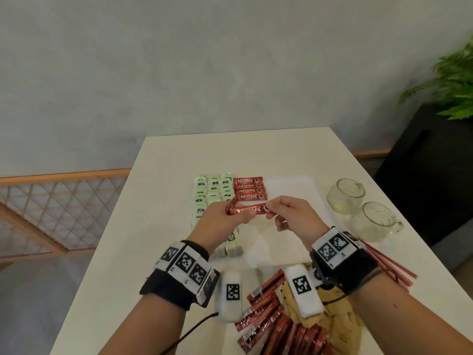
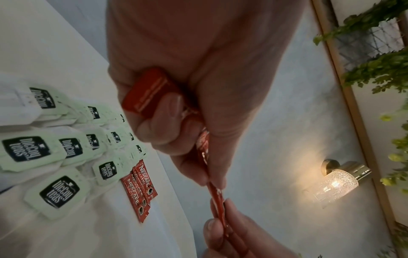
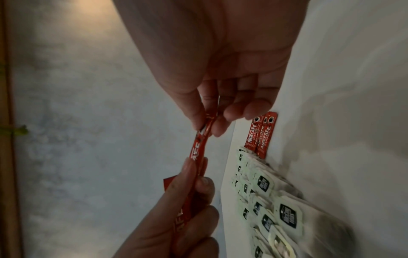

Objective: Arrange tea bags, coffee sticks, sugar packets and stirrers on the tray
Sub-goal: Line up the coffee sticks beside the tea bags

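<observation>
Above the white tray (image 1: 294, 190), both hands share one red coffee stick (image 1: 249, 210): left hand (image 1: 225, 219) grip curls around its 9 o'clock end, right hand (image 1: 289, 213) grip pinches the 3 o'clock end.

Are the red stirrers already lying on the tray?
No, the red stirrers lie on the table right of the tray, beside the right hand.

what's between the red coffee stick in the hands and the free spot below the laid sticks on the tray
Nothing visible: the red Nescafe coffee stick hangs just above the bare white tray, next to the row of laid red sticks.
</observation>
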### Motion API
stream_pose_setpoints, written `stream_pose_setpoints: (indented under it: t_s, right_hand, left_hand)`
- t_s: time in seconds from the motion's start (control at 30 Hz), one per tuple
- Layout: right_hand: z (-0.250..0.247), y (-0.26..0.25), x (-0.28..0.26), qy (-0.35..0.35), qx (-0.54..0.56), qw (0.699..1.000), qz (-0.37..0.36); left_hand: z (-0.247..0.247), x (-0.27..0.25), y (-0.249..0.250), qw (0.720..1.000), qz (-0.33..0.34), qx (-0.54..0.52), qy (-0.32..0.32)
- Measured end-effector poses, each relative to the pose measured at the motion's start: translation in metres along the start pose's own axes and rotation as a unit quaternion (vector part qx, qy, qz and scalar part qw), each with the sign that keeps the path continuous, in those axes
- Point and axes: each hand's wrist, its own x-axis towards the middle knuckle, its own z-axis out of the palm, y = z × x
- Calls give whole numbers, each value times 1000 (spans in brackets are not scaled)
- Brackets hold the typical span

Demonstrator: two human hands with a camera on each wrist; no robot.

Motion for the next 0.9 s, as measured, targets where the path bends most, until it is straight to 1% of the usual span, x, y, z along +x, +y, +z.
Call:
stream_pose_setpoints:
  t_s: [0.07,0.13,0.23,0.33,0.47,0.53,0.6,0.7,0.83,0.9]
  right_hand:
    - [-1,0,-5,4,-3,1000,-14]
    - [1,-2,-9,11,1,999,-30]
    - [3,-7,-11,14,37,999,-25]
    - [3,-10,-11,-15,44,999,0]
    - [4,-7,-9,-48,15,998,23]
    - [5,-5,-9,-56,9,998,20]
    - [7,-4,-9,-48,7,999,3]
    - [8,-5,-7,-25,11,999,-24]
    - [6,1,-1,11,0,1000,-21]
    - [3,5,3,16,0,1000,-14]
  left_hand:
    - [0,-3,0,1000,-4,9,8]
    - [0,-6,3,1000,-5,-3,4]
    - [2,-8,8,1000,-2,-28,9]
    - [3,-7,7,999,11,-19,35]
    - [8,-8,4,999,11,-38,29]
    - [8,-9,2,999,10,-34,27]
    - [9,-8,1,999,11,-37,32]
    - [12,-8,1,994,-2,-98,42]
    - [14,-5,-5,992,-4,-113,59]
    - [14,0,-9,991,-7,-112,68]
